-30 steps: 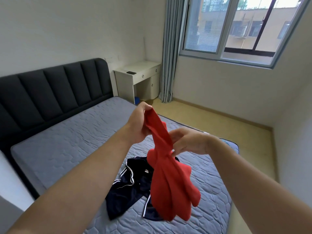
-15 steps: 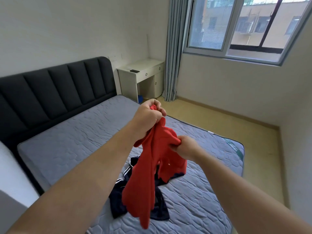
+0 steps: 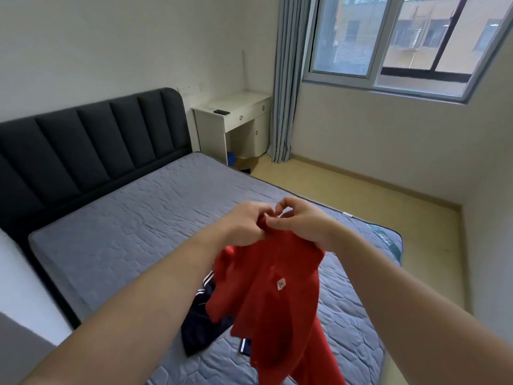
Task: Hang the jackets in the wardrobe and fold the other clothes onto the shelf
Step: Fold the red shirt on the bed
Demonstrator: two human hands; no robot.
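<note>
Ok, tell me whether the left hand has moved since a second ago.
Yes. The left hand has dropped, away from the white desk, to meet the right hand on the red garment.

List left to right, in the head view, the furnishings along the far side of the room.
Black padded headboard → white desk with drawers → grey-blue curtain → sliding glass window. Left out: the red garment that the left hand and right hand grip, in the foreground.

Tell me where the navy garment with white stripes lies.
In the head view the navy white-striped garment lies on the grey quilted mattress, lower centre, partly behind the hanging red garment.
</note>
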